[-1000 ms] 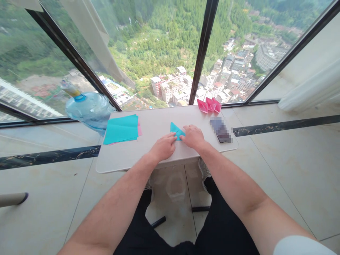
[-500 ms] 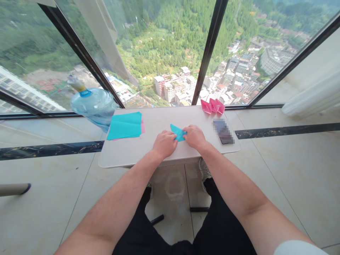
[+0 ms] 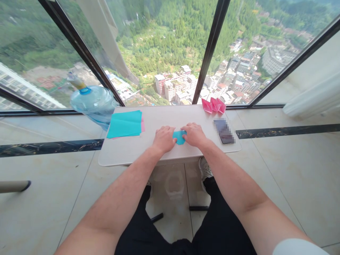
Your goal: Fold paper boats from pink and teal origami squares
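A small folded piece of blue paper (image 3: 179, 137) lies near the front edge of the white table (image 3: 132, 150), between my hands. My left hand (image 3: 164, 139) grips its left edge, thumb toward me and fingers on the far side. On the opposite edge, my right hand (image 3: 194, 135) pinches the paper with thumb and fingers. Parts of the paper's sides are hidden under the fingertips.
A stack of blue sheets (image 3: 124, 124) with pink paper (image 3: 143, 124) under it lies at the table's left. Pink folded paper shapes (image 3: 213, 105) stand at the back right, behind a phone (image 3: 225, 132). A large water bottle (image 3: 92, 102) stands beyond the left corner, by the window.
The blue paper has gone from a shape with a point at the upper left to a compact one with a flat far edge. Both hands have shifted their grip around it.
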The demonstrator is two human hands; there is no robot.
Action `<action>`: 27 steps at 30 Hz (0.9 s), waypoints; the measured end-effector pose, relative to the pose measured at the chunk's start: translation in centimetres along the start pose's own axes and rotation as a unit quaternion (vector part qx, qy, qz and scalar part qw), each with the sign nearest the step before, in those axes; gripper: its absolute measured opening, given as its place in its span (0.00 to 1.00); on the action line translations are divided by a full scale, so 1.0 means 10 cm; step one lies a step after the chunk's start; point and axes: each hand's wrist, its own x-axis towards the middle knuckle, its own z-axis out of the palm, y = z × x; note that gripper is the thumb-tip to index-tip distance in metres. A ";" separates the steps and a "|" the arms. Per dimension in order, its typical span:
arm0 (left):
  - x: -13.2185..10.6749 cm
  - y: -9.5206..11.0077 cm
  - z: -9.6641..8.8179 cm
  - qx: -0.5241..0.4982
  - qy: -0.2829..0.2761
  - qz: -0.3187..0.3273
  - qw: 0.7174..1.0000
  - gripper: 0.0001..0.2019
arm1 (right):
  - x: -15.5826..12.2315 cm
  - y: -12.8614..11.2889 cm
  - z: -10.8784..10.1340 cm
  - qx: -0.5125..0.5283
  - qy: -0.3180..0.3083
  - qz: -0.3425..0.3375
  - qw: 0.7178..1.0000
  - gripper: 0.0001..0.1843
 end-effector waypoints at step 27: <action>-0.03 -0.02 -0.02 0.016 0.009 0.028 0.999 0.16 | 0.01 0.06 0.05 -0.003 0.028 -0.073 0.997 0.16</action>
